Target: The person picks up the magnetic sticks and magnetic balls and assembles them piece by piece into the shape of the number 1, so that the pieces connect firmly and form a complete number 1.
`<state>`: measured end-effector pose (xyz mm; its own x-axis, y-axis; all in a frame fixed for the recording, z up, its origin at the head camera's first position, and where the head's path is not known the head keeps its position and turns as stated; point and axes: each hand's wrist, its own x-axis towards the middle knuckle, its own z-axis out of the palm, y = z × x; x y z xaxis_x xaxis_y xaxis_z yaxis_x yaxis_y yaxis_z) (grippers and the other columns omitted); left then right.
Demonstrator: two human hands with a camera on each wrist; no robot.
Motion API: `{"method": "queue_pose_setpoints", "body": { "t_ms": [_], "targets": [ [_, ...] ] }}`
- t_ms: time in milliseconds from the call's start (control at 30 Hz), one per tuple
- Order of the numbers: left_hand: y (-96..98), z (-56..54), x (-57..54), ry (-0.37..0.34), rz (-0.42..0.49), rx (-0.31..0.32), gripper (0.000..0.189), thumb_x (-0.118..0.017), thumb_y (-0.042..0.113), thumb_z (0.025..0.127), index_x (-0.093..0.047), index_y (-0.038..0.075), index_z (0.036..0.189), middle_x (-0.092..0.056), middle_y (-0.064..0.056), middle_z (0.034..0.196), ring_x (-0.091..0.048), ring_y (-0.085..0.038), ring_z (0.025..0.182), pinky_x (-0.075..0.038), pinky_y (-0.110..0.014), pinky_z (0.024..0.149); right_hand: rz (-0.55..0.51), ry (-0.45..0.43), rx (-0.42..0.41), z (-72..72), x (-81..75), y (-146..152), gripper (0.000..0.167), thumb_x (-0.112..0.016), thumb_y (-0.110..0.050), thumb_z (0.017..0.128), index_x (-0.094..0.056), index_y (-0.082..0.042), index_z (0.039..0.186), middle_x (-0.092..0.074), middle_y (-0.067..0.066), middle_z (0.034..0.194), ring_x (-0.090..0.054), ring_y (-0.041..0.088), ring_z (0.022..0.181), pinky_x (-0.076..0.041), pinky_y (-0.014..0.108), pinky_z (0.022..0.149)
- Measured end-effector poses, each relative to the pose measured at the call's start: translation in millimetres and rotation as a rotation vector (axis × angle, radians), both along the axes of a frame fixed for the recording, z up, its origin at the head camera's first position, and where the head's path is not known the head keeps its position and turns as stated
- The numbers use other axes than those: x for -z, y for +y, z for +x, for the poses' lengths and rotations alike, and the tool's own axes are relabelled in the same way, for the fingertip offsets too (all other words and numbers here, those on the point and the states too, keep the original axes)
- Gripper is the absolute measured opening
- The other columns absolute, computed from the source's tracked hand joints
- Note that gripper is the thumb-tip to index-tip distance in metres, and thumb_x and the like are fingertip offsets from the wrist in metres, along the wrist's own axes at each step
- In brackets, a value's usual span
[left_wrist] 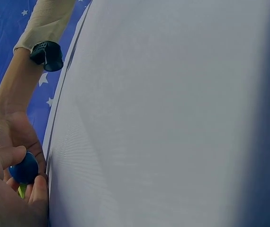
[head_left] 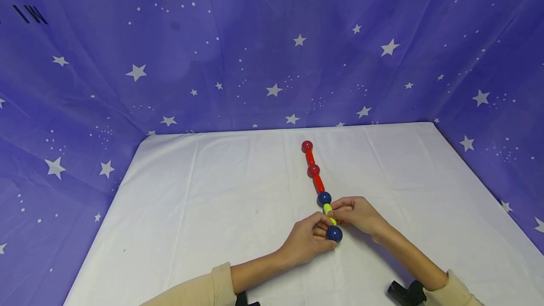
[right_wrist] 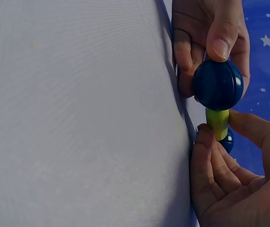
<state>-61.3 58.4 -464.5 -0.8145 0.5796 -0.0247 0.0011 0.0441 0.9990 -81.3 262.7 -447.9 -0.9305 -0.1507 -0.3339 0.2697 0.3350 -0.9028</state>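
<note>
A chain of balls and rods lies on the white-covered table. At its far end come a red ball (head_left: pixel 307 146), a red rod (head_left: pixel 310 157), a second red ball (head_left: pixel 313 170) and another red rod (head_left: pixel 318 183). Nearer are a blue ball (head_left: pixel 324 198), a yellow-green rod (head_left: pixel 327 209) and a near blue ball (head_left: pixel 334 234). My left hand (head_left: pixel 307 240) grips the near blue ball between thumb and fingers. With thumb and fingertips my right hand (head_left: pixel 359 215) pinches the yellow-green rod. In the right wrist view the rod (right_wrist: pixel 217 124) meets the near blue ball (right_wrist: pixel 218 85).
White cloth (head_left: pixel 221 192) covers the table. A purple star-printed curtain (head_left: pixel 255 60) rises along its back and sides. Black wrist devices (head_left: pixel 405 293) sit by the sleeves at the front.
</note>
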Motion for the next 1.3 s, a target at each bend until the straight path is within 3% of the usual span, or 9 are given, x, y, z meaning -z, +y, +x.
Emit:
{"method": "queue_pose_setpoints", "body": {
  "t_ms": [433,767,1033,1300],
  "targets": [
    [3.3,1.2,0.5,0.028,0.005,-0.031,0.032,-0.08,-0.004,0.081,-0.063,0.005,0.106,-0.067,-0.002,0.098,-0.068,-0.018,0.089,-0.053,-0.016,0.076,-0.001,0.004,-0.001,0.1,0.8,-2.1,0.033,-0.073,-0.016,0.091,-0.066,0.009,0.111,-0.074,0.01,0.089,-0.067,0.017,0.08,-0.056,0.028,0.072],
    [5.9,1.3,4.1,0.084,0.011,-0.036,0.03,-0.081,-0.001,0.081,-0.066,0.003,0.106,-0.068,0.001,0.095,-0.065,-0.004,0.083,-0.055,-0.02,0.076,-0.007,0.0,0.005,1.0,-1.0,-2.0,0.033,-0.074,-0.017,0.089,-0.067,0.008,0.11,-0.075,0.01,0.089,-0.068,0.018,0.08,-0.056,0.027,0.073],
    [5.5,1.8,2.3,0.097,-0.002,-0.05,0.028,-0.081,-0.001,0.081,-0.068,0.003,0.105,-0.07,-0.002,0.094,-0.066,-0.006,0.082,-0.055,-0.019,0.076,-0.035,0.004,-0.012,-0.3,0.6,0.0,0.034,-0.074,-0.017,0.089,-0.067,0.009,0.109,-0.075,0.011,0.089,-0.069,0.019,0.081,-0.057,0.028,0.073],
    [3.6,-0.6,1.6,0.129,-0.064,-0.029,0.027,-0.08,0.0,0.082,-0.069,0.001,0.107,-0.068,0.001,0.095,-0.065,-0.002,0.081,-0.055,-0.018,0.074,0.004,0.004,-0.006,0.5,0.1,-2.7,0.031,-0.075,-0.018,0.088,-0.068,0.006,0.106,-0.074,0.009,0.086,-0.068,0.019,0.077,-0.056,0.028,0.072]
  ]
}}
